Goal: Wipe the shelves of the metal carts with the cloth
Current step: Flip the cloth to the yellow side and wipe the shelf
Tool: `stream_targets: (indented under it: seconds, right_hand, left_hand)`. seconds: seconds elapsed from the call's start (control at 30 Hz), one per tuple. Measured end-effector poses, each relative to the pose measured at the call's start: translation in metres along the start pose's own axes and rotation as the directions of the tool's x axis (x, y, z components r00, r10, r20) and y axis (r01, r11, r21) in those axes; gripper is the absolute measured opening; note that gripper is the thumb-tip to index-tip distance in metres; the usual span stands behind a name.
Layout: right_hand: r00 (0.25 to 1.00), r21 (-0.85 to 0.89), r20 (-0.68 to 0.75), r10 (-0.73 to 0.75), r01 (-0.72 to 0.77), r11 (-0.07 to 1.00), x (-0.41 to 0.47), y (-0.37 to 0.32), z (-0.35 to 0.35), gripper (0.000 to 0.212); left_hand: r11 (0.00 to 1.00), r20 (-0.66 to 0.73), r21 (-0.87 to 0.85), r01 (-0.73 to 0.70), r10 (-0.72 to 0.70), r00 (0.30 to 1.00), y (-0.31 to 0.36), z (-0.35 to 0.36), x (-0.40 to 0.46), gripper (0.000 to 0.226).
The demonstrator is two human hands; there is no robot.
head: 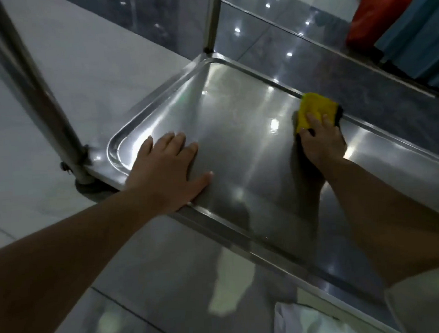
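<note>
The bottom shelf (237,129) of a shiny metal cart fills the middle of the view, a shallow tray with a raised rim. My left hand (167,169) lies flat on the shelf near its front left corner, fingers straight and spread. My right hand (321,138) presses a folded yellow cloth (314,106) with a dark edge against the shelf at its far rim. Its fingers lie on top of the cloth, and the thumb is hidden.
Two upright metal cart posts rise at the left (39,99) and at the back corner (212,21). Glossy grey floor tiles (168,283) surround the cart. A red object (373,15) and blue fabric (417,33) stand at the top right.
</note>
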State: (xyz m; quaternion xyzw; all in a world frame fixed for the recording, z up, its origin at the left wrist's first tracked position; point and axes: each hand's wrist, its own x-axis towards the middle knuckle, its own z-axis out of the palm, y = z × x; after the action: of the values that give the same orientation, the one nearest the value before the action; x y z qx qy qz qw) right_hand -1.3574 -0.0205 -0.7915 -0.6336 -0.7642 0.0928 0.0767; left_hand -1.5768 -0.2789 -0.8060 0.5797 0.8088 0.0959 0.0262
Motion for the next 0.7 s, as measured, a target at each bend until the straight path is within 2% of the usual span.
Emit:
stream_targets:
  seconds: [0.1,0.17,0.23,0.3,0.4,0.47,0.53,0.6,0.63,0.7]
  right_hand:
    - [0.976,0.053,-0.012,0.219,-0.218,0.974,0.012,-0.020,0.004,0.051]
    - [0.967,0.075,-0.013,0.255,-0.253,0.965,0.018,-0.048,0.010,0.050]
    - [0.991,0.062,0.012,0.135,-0.136,0.989,0.020,-0.083,0.018,0.050]
    - [0.992,0.044,0.078,-0.094,0.091,0.995,0.017,-0.129,0.030,0.049]
    - [0.877,0.057,0.168,-0.449,0.447,0.893,-0.006,-0.204,0.057,0.049]
    - [0.795,0.067,0.174,-0.582,0.580,0.812,-0.024,-0.230,0.069,0.050]
    - [0.739,0.079,0.175,-0.650,0.648,0.758,-0.024,-0.227,0.070,0.051]
    - [0.723,0.070,0.176,-0.668,0.668,0.741,-0.005,-0.209,0.060,0.052]
    - [0.753,0.049,0.173,-0.635,0.637,0.769,0.008,-0.198,0.055,0.053]
    - [0.873,-0.015,0.160,-0.460,0.468,0.883,0.037,-0.167,0.046,0.055]
  left_hand:
    - [1.000,-0.018,-0.010,0.016,-0.016,1.000,0.001,0.001,-0.002,0.084]
    - [0.999,-0.036,-0.026,0.020,-0.021,0.999,0.000,0.002,-0.003,0.082]
    - [0.999,-0.050,-0.044,0.024,-0.027,0.998,-0.002,0.002,-0.004,0.080]
    - [0.998,-0.066,-0.062,0.024,-0.028,0.997,-0.003,0.002,-0.006,0.079]
    - [0.997,-0.067,-0.080,0.018,-0.023,0.997,-0.004,0.002,-0.008,0.074]
    - [0.993,-0.066,-0.114,0.020,-0.027,0.997,-0.005,0.001,-0.011,0.072]
    - [0.992,-0.059,-0.122,0.023,-0.030,0.998,-0.006,0.000,-0.015,0.072]
    - [0.994,-0.068,-0.105,0.023,-0.031,0.997,-0.004,0.000,-0.018,0.073]
    - [0.994,-0.080,-0.103,0.026,-0.035,0.996,-0.004,0.000,-0.018,0.072]
    - [0.991,-0.094,-0.126,0.034,-0.046,0.994,-0.003,0.001,-0.017,0.070]
